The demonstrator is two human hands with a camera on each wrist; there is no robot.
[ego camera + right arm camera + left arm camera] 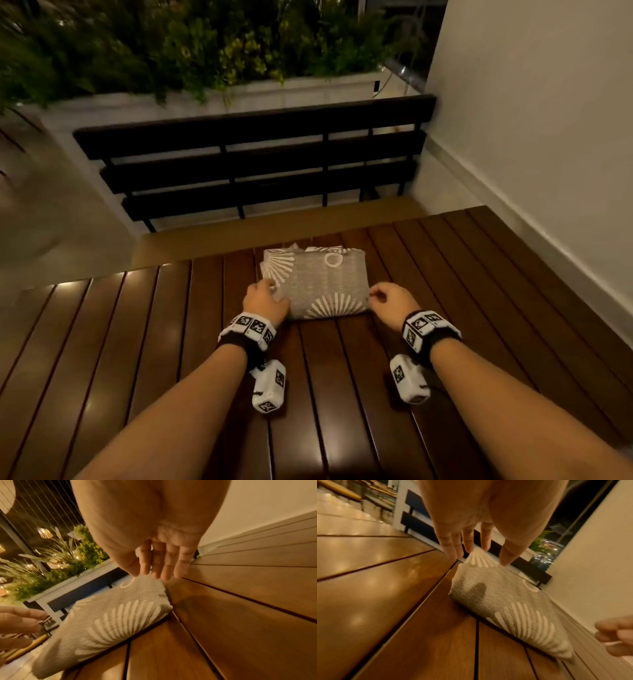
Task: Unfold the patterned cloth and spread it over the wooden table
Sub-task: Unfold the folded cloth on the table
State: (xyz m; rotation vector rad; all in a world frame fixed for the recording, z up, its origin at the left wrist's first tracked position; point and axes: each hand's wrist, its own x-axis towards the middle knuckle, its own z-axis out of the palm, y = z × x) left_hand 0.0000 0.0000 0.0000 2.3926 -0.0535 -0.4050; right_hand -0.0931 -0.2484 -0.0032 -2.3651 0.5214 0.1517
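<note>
Cloth point(317, 284), grey with white fan and ring motifs, lies folded in a thick rectangle on the slatted wooden bench point(137, 342), toward its far edge. No readable writing shows; the wrist bands point(251, 327) carry only black-and-white square markers. The left hand point(263, 301) hovers at the cloth's left edge, its grip loose, fingers point(452, 550) extended down toward the far-left corner, holding nothing. The right hand point(390, 301) sits at the right edge, fingers point(164, 566) nearly straight, tips at the fold, grip likewise unclosed. Beyond the table stands a dark slatted seat point(253, 164), then a white planter point(239, 96) of green foliage. A pale wall point(534, 120) runs along the right.
</note>
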